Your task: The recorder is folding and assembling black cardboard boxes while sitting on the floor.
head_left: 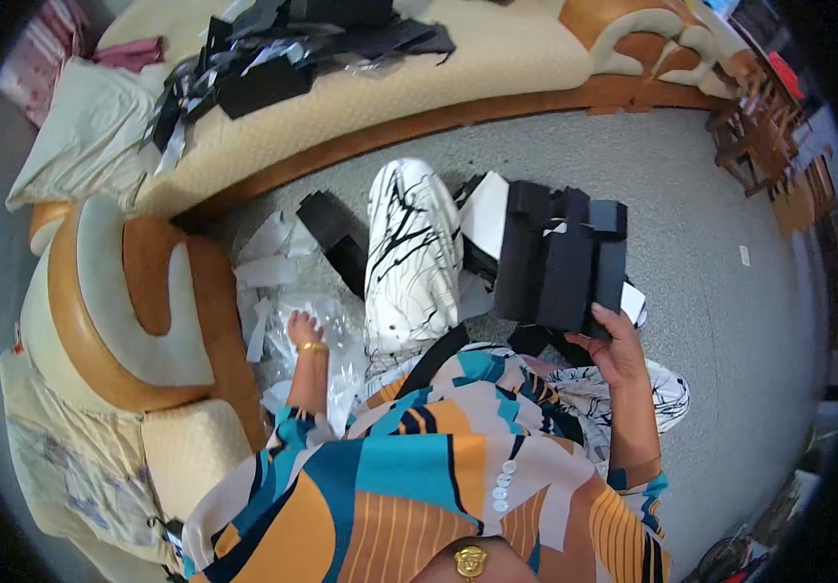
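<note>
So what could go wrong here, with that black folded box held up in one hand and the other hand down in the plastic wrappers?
The right hand grips the black cardboard box only at its lower edge, so it might tip or slip onto the carpet. The left hand reaches into the clear plastic wrappers beside the sofa; loose sheets there could probably slide underfoot. More black pieces lie by the leg and could get crushed.

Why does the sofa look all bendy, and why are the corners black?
In the head view, the fisheye lens bends the sofa edge into a curve and leaves black corners; daylight is even and soft; the black box in the right hand looks sharp.
</note>
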Tool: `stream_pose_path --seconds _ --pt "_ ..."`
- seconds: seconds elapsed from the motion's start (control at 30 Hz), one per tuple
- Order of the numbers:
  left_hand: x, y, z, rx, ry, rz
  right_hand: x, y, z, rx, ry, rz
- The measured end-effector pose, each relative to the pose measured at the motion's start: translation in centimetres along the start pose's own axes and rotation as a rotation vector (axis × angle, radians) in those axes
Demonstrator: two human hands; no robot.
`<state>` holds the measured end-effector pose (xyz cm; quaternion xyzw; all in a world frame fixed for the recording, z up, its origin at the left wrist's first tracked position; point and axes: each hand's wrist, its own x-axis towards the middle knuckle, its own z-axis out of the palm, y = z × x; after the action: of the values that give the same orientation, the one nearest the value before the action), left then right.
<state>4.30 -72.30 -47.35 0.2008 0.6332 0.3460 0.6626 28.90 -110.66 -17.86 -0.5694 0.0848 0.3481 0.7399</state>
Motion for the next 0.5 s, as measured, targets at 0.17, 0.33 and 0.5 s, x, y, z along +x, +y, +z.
stream_pose_path --seconds 0.17,0.33,0.5 --pt "-10.9 7.4 5.1 0.246 -0.392 0.419 -0.4 1.3 -2.2 0.058 -0.074 0.115" --pt "-23.6 8.9 11.4 0.178 -0.813 0.332 -1.6 3.1 -0.3 -0.001 -0.070 0.037" --pt "-29.4 4.7 14.2 0.282 -1.396 -0.052 -2.7 4.9 -0.5 -0.099 -0.255 -0.257"
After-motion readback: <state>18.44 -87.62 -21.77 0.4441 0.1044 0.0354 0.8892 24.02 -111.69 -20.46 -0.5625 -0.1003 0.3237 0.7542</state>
